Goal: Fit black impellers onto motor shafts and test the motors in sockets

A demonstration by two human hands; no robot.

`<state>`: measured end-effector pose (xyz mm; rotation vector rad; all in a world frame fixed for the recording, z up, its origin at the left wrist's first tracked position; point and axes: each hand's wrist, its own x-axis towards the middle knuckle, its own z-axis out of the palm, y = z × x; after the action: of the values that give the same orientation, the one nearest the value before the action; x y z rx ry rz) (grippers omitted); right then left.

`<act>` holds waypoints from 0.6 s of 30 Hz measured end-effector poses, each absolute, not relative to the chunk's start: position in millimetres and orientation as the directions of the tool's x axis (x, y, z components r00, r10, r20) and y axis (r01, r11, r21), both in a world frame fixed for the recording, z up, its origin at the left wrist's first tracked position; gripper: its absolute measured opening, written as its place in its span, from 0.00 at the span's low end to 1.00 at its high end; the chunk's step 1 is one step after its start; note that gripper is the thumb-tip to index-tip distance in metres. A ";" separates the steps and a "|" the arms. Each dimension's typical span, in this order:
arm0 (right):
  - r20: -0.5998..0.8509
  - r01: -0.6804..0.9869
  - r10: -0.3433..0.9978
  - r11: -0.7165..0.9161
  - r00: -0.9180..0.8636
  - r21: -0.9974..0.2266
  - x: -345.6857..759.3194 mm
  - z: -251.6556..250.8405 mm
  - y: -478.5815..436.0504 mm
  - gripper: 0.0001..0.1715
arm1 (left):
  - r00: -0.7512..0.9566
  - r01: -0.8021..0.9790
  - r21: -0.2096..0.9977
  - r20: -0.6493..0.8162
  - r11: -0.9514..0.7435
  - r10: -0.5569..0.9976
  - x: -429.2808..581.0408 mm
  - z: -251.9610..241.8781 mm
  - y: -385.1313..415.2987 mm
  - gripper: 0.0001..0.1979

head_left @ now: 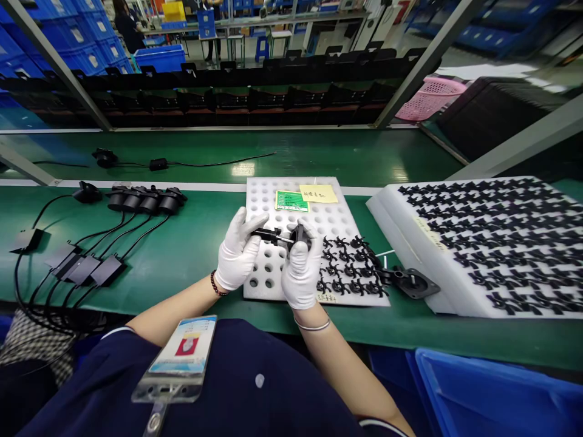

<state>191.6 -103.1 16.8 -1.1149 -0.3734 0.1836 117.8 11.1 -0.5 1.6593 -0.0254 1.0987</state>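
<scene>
Both of my hands wear white gloves and meet over a white foam tray [282, 291] with rows of round holes. My left hand [239, 250] pinches a slim black part [268, 235] between thumb and fingers. A black round housing [298, 235] is gripped in my right hand [301, 267], partly hidden by the fingers. A short pale rod [285, 240] spans the gap between the two parts; which one it belongs to I cannot tell. Right of my right hand, several black bladed impellers [348, 270] sit in the tray's holes.
Green and yellow labels [291, 201] lie on the tray. At right stand a thick foam block [401, 243] full of impellers and a black bracket-like part [414, 283]. Corded black units [146, 200] line the left. Blue bins [492, 388] are below the bench edge; frame posts [428, 60] rise behind.
</scene>
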 end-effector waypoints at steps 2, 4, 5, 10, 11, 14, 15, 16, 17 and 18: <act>0.169 -0.012 0.385 0.425 0.907 -0.905 194.4 19.9 -104.6 0.29 | 0.574 -0.533 0.747 0.665 -0.398 0.478 117.2 2.5 11.8 0.36; 0.068 -0.161 0.484 0.416 0.872 -0.895 197.7 23.0 -104.8 0.32 | 0.582 -0.557 0.720 0.694 -0.414 0.424 116.3 6.8 14.6 0.35; -0.001 -0.253 0.518 0.416 0.855 -0.873 198.9 24.5 -104.3 0.35 | 0.585 -0.576 0.696 0.717 -0.428 0.379 115.6 8.8 16.1 0.35; -0.319 -0.600 0.555 0.449 0.768 -0.662 198.0 29.9 -98.9 0.40 | 0.562 -0.656 0.574 0.805 -0.490 0.190 111.0 11.8 20.6 0.39; -0.338 -0.618 0.556 0.453 0.759 -0.642 197.2 30.6 -98.4 0.40 | 0.568 -0.652 0.573 0.803 -0.496 0.180 110.3 10.9 21.0 0.39; -0.304 -0.565 0.520 0.470 0.798 -0.678 194.8 32.3 -99.6 0.39 | 0.602 -0.648 0.606 0.778 -0.461 0.177 109.9 8.0 21.4 0.40; -0.261 -0.515 0.503 0.473 0.824 -0.715 193.9 32.4 -100.9 0.39 | 0.608 -0.651 0.620 0.772 -0.438 0.188 110.5 7.2 21.4 0.39; -0.205 -0.453 0.484 0.475 0.850 -0.755 192.9 32.3 -102.3 0.38 | 0.610 -0.650 0.636 0.763 -0.415 0.214 111.3 6.5 21.3 0.36; -0.147 -0.388 0.468 0.475 0.871 -0.790 192.0 31.8 -103.9 0.36 | 0.610 -0.644 0.653 0.752 -0.399 0.248 112.3 6.0 21.2 0.34; -0.096 -0.331 0.454 0.474 0.886 -0.816 191.1 31.1 -105.3 0.34 | 0.610 -0.634 0.669 0.741 -0.388 0.281 113.0 5.6 21.1 0.33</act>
<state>191.1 -105.3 31.1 -0.9644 -0.1403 0.4818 113.0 21.1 5.6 1.7043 -0.2926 1.0091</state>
